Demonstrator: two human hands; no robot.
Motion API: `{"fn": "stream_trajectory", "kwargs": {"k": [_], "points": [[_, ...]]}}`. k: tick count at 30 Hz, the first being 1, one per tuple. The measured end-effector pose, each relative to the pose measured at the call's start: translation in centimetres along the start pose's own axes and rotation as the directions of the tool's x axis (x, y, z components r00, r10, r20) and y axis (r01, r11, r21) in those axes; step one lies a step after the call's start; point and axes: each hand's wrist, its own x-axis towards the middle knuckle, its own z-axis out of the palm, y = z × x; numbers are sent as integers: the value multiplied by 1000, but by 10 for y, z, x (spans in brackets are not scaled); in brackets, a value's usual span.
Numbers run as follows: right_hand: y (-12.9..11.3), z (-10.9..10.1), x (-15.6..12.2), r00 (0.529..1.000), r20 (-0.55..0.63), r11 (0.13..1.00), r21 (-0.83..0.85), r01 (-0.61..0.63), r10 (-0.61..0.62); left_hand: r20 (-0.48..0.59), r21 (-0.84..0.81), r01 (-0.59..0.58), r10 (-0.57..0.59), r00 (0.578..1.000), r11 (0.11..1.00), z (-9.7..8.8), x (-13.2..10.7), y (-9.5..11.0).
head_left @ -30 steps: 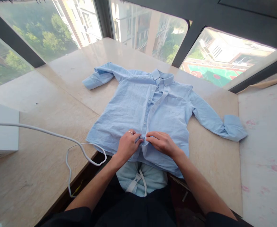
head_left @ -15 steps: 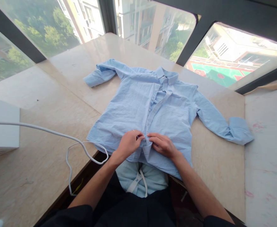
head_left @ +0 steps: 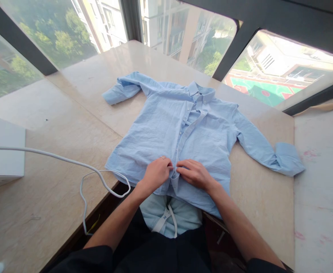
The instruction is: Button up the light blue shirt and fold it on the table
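Note:
A light blue button-up shirt (head_left: pixel 157 117) lies spread face up, its collar away from me and its hem by the near edge. Its front hangs apart from the chest down to my hands, with small buttons showing along one side. At the lower front, my left hand (head_left: pixel 157 172) pinches the shirt's front edge, a ring on one finger. Just to the right, my right hand (head_left: pixel 193 172) is closed on the other front edge, thumb against fingertips. The fingertips nearly meet; whatever button lies between them is hidden.
The shirt rests on a beige stone-look counter (head_left: pixel 69 151). A white cable (head_left: pixel 69 161) loops near the left hem, beside a white box (head_left: pixel 4 148). Windows (head_left: pixel 183 34) border the far side. A pale flowered surface (head_left: pixel 320 182) adjoins on the right.
Both hands stay at the lower front, with fingers shifted slightly and curled more closely round the cloth. The shirt lies nearly as before.

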Motion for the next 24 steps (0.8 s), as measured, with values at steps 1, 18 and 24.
{"fn": "stream_trajectory", "kwargs": {"k": [1,18,24], "points": [[-1,2,2,1000,-10,1000,-10,2,-2,4,-20,6,-6,1000,1000,0,1,0],[-5,9,4,986,-166,1000,-13,6,-8,103,-545,176,-144,984,820,-12,11,-9],[-4,3,1,987,-161,1000,7,22,-21,87,-463,170,-147,985,870,-11,6,-2]]}}
